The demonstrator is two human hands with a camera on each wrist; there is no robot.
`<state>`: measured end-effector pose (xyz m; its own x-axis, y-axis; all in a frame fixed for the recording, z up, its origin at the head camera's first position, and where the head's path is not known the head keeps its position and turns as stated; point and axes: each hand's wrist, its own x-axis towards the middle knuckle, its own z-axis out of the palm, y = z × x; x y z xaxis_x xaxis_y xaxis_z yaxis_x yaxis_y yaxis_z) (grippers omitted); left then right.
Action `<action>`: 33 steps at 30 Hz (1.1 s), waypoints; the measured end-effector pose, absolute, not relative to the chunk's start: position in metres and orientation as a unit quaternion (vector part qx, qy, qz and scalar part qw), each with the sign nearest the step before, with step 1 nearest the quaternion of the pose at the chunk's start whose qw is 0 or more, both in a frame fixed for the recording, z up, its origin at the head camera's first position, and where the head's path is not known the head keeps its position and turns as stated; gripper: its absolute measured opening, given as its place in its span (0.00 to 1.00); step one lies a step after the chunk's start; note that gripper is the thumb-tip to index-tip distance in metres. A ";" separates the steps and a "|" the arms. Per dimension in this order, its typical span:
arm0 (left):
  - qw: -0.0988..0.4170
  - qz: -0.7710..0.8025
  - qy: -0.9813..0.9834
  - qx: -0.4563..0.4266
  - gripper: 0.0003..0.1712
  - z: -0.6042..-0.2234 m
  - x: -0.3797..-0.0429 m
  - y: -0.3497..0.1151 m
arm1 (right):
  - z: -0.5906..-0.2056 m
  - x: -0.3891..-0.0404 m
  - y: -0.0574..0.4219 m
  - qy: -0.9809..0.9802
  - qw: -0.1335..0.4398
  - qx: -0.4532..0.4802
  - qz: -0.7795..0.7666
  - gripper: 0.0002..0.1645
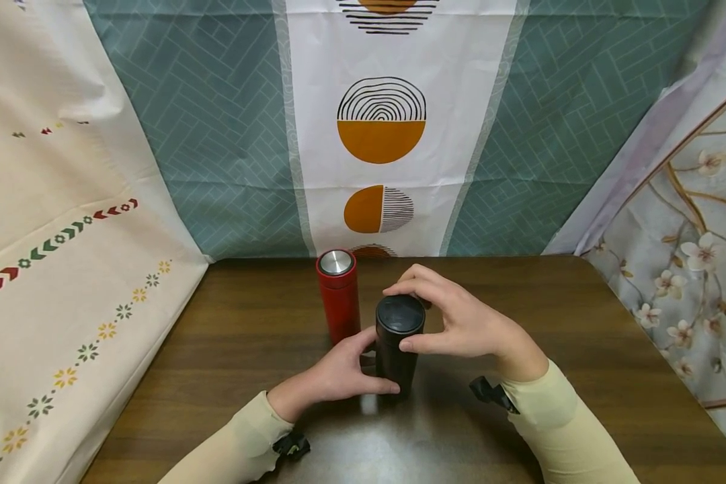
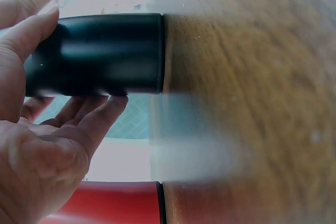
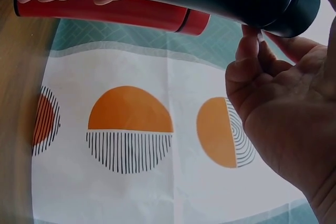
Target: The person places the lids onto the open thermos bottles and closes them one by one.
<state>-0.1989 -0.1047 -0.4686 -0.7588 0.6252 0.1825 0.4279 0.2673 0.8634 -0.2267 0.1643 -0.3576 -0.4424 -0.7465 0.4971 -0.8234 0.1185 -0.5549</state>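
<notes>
A black thermos [image 1: 395, 363] stands upright on the wooden table, its base flat on the wood in the left wrist view. My left hand [image 1: 339, 373] grips its lower body [image 2: 110, 53], thumb on the near side and fingers on the far side. Up at the top, my right hand [image 1: 460, 321] holds the black lid [image 1: 400, 314] between thumb and fingers. In the right wrist view those fingertips lie right at the seam under the lid [image 3: 303, 9], which sits on the body. Just behind and left of my left hand stands a red thermos [image 1: 339, 302] with a silver-topped lid.
The brown wooden table [image 1: 230, 349] reaches back to a hanging green and white cloth [image 1: 381, 141]. Patterned cream cloth [image 1: 54, 282] borders the left side, and a floral cloth [image 1: 690, 289] borders the right. The red thermos stands close beside the black one.
</notes>
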 end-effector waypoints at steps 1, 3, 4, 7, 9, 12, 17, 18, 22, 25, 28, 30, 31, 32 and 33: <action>0.098 0.506 0.790 0.333 0.45 -0.469 -0.199 -0.104 | -0.358 -0.226 0.165 -0.749 0.048 0.522 0.406 0.39; 0.100 0.507 0.789 0.333 0.45 -0.470 -0.198 -0.103 | -0.360 -0.224 0.166 -0.752 0.048 0.515 0.409 0.38; 0.100 0.506 0.790 0.332 0.45 -0.470 -0.198 -0.103 | -0.359 -0.224 0.165 -0.754 0.050 0.513 0.408 0.38; 0.100 0.505 0.790 0.333 0.45 -0.470 -0.199 -0.103 | -0.358 -0.225 0.164 -0.757 0.055 0.511 0.404 0.38; 0.100 0.505 0.790 0.333 0.45 -0.470 -0.199 -0.103 | -0.357 -0.225 0.163 -0.759 0.061 0.510 0.400 0.39; 0.099 0.505 0.791 0.332 0.45 -0.470 -0.199 -0.103 | -0.356 -0.225 0.162 -0.764 0.071 0.508 0.392 0.39; 0.101 0.502 0.792 0.332 0.44 -0.469 -0.198 -0.103 | -0.356 -0.223 0.162 -0.772 0.079 0.499 0.385 0.40; 0.101 0.501 0.793 0.332 0.44 -0.469 -0.198 -0.103 | -0.356 -0.223 0.162 -0.774 0.079 0.496 0.386 0.41; 0.100 0.504 0.792 0.330 0.43 -0.469 -0.198 -0.102 | -0.357 -0.223 0.162 -0.779 0.079 0.490 0.383 0.42; 0.098 0.505 0.791 0.331 0.43 -0.470 -0.198 -0.101 | -0.357 -0.223 0.162 -0.780 0.075 0.488 0.383 0.44; 0.101 0.504 0.791 0.332 0.44 -0.471 -0.198 -0.101 | -0.359 -0.224 0.164 -0.777 0.064 0.493 0.386 0.45; 0.101 0.504 0.791 0.332 0.44 -0.471 -0.198 -0.101 | -0.360 -0.225 0.165 -0.771 0.057 0.501 0.388 0.47; 0.101 0.505 0.790 0.332 0.44 -0.471 -0.198 -0.101 | -0.361 -0.226 0.165 -0.767 0.054 0.507 0.388 0.47; 0.101 0.507 0.789 0.331 0.44 -0.470 -0.199 -0.102 | -0.360 -0.226 0.166 -0.761 0.050 0.515 0.392 0.47; 0.100 0.509 0.788 0.331 0.43 -0.470 -0.199 -0.102 | -0.360 -0.227 0.166 -0.754 0.047 0.523 0.395 0.47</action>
<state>-0.1991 -0.1018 -0.4697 -0.7611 0.6235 0.1788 0.4198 0.2633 0.8686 -0.2274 0.1661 -0.3604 -0.4492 -0.7513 0.4834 -0.8249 0.1411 -0.5473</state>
